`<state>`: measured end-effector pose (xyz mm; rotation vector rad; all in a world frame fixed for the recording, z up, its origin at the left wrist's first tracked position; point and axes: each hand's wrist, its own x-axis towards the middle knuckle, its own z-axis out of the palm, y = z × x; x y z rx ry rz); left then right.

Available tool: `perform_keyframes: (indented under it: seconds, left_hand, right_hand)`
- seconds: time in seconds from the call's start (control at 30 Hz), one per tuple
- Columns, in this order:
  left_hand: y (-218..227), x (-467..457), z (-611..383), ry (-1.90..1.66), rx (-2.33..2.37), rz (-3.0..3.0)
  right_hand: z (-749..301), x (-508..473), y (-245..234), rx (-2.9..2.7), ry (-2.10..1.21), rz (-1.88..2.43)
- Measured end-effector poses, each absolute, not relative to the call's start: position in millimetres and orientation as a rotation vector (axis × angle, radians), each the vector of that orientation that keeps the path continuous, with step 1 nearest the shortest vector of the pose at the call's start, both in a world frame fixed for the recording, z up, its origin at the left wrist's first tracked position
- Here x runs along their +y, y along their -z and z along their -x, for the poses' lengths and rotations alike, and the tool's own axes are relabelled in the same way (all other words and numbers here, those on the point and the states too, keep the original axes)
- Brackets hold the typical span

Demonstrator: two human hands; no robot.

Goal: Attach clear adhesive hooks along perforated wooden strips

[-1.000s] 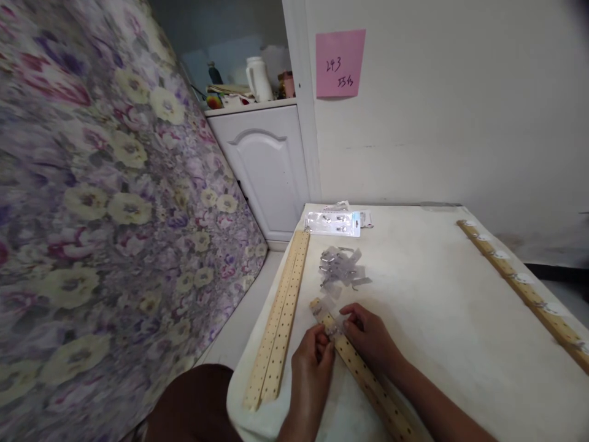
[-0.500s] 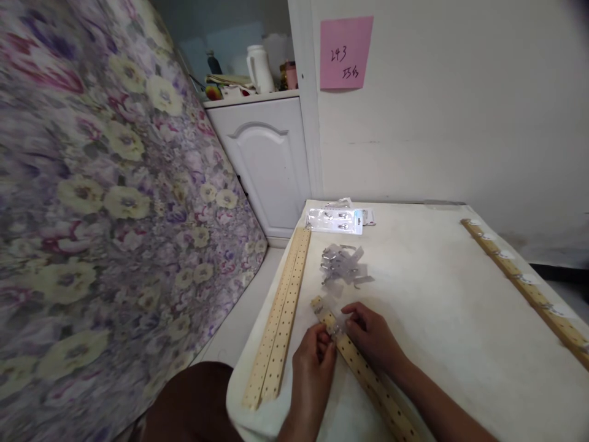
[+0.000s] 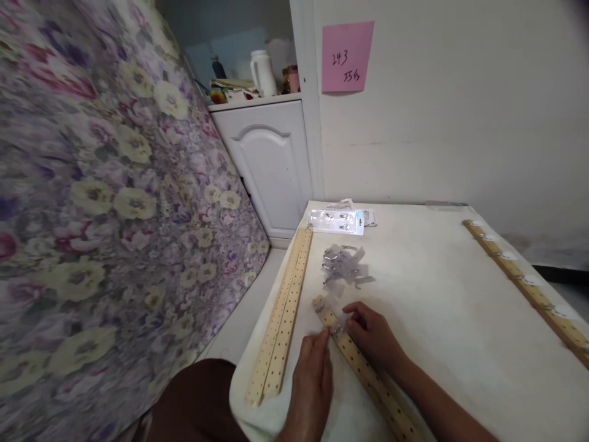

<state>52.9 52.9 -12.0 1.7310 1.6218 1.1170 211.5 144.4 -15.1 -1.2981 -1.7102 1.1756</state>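
A perforated wooden strip (image 3: 363,363) lies slantwise on the table, with clear plastic straps and metal clips at its far end. My left hand (image 3: 311,374) rests along the strip's left edge, fingers stretched out, fingertips by the second badge clip (image 3: 337,330). On the other side my right hand (image 3: 372,334) is curled, thumb and forefinger at that clip's clear plastic strap. Just beyond the strip lies a heap of badge clips (image 3: 341,264) with clear straps, overlapping one another.
Two more perforated wooden strips (image 3: 281,316) lie side by side along the table's left edge. Another strip (image 3: 519,276) with clips fitted lies at the right edge. Clear packaging (image 3: 335,221) sits at the back. A floral curtain (image 3: 138,215) hangs at left.
My left hand has loosened from its curled grip at the clip, drawn slightly back and straightened its fingers. My right hand has stayed nearly in place.
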Motion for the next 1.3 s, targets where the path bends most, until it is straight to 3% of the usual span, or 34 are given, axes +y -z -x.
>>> perform_keyframes:
  seconds: [1.3]
  left_hand:
    - [15.6, 57.1, -57.5, -0.933, 1.741, -1.887]
  right_hand:
    - [-203.0, 148.4, 21.0, -1.755, -1.111, 1.427]
